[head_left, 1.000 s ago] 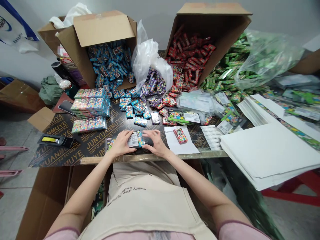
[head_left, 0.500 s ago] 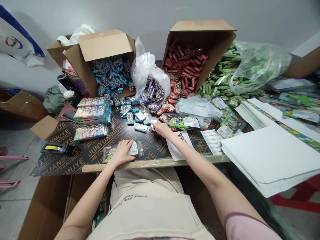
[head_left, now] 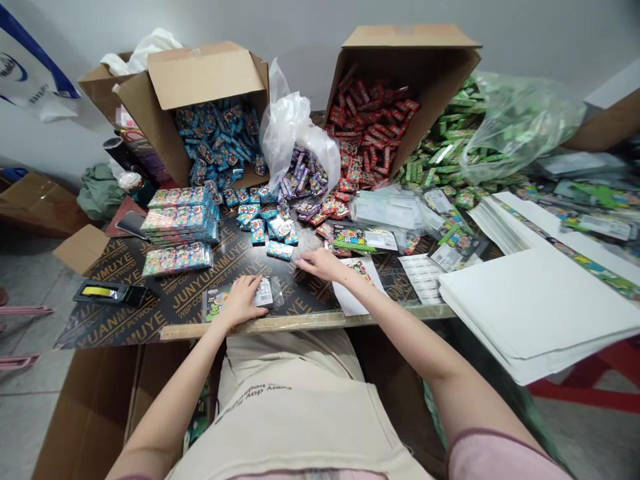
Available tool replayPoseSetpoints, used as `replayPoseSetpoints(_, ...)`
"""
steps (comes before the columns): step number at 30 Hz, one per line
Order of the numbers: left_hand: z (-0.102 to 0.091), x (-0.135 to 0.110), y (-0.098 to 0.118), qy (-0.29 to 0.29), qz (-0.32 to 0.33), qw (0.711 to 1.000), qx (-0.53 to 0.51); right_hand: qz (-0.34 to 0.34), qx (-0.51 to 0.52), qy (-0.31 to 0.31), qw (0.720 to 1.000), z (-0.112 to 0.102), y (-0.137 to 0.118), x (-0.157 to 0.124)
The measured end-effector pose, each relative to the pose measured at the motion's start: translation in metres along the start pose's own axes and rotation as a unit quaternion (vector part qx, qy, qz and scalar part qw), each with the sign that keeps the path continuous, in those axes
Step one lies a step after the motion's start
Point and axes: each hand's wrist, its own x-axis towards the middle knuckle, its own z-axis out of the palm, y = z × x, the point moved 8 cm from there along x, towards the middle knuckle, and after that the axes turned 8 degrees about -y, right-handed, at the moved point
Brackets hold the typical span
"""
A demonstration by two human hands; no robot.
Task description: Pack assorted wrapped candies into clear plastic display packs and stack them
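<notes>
My left hand [head_left: 241, 299] lies flat, fingers spread, over a clear packet [head_left: 265, 293] with a printed black card and a barcode label near the table's front edge. The hand covers the packet's middle. My right hand [head_left: 323, 265] is low over the table, fingers drawn together. A small purplish bit shows at its fingertips, too blurred to name. Just left of those fingertips is a small blue box [head_left: 280, 250], in front of several more blue boxes [head_left: 257, 231]. Beneath the right forearm lies a white sheet [head_left: 353, 297] with a printed picture.
Cartons of blue packs [head_left: 220, 143] and red packs [head_left: 375, 133] stand behind, with a bag of purple packs [head_left: 303, 177] between. Green packs [head_left: 440, 160] lie right. Stacked wrapped packs [head_left: 177, 257] and a tape dispenser [head_left: 107, 293] are left; white card sheets [head_left: 540, 300] overhang the right edge.
My right hand has drawn back slightly toward me from a small pale piece beside the blue boxes. My left hand stays on the packet. The view has shifted a little.
</notes>
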Motion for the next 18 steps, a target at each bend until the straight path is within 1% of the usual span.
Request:
replayPoseSetpoints(2, 0.0, 0.001, 0.0, -0.005, 0.0, 1.0, 0.005, 0.008, 0.064, -0.019, 0.998, 0.002, 0.002, 0.003)
replayPoseSetpoints(4, 0.0, 0.002, 0.0, -0.01, -0.001, 1.0, 0.008, 0.016, 0.118, -0.049, 0.992, 0.01, 0.007, 0.006)
replayPoseSetpoints(5, 0.0, 0.002, 0.0, -0.011, -0.001, 1.0, 0.008, 0.027, 0.133, -0.048, 0.99, 0.013, 0.011, 0.007)
replayPoseSetpoints(7, 0.001, 0.002, 0.0, -0.011, -0.002, 1.0, 0.008, 0.042, 0.133, -0.006, 0.99, 0.014, 0.016, 0.004)
replayPoseSetpoints(9, 0.001, 0.001, 0.0, -0.009, -0.001, 1.0, 0.003, 0.031, 0.112, 0.046, 0.992, 0.014, 0.013, -0.006)
replayPoseSetpoints(10, 0.001, 0.0, -0.001, -0.007, 0.0, 1.0, -0.001, 0.022, 0.099, 0.06, 0.993, 0.016, 0.009, -0.012)
replayPoseSetpoints(12, 0.0, 0.0, -0.002, 0.0, -0.003, 1.0, -0.009, 0.012, 0.081, 0.056, 0.995, 0.025, 0.0, -0.025)
replayPoseSetpoints(14, -0.004, 0.001, -0.004, 0.015, -0.01, 1.0, -0.015, 0.017, 0.082, 0.052, 0.995, 0.033, -0.007, -0.037)
replayPoseSetpoints(16, -0.009, 0.002, -0.002, 0.033, -0.009, 0.999, -0.019, 0.013, 0.106, 0.083, 0.991, 0.031, -0.016, -0.046)
replayPoseSetpoints(18, -0.012, 0.005, 0.003, 0.043, 0.005, 0.999, -0.022, -0.003, 0.127, 0.129, 0.984, 0.022, -0.027, -0.052)
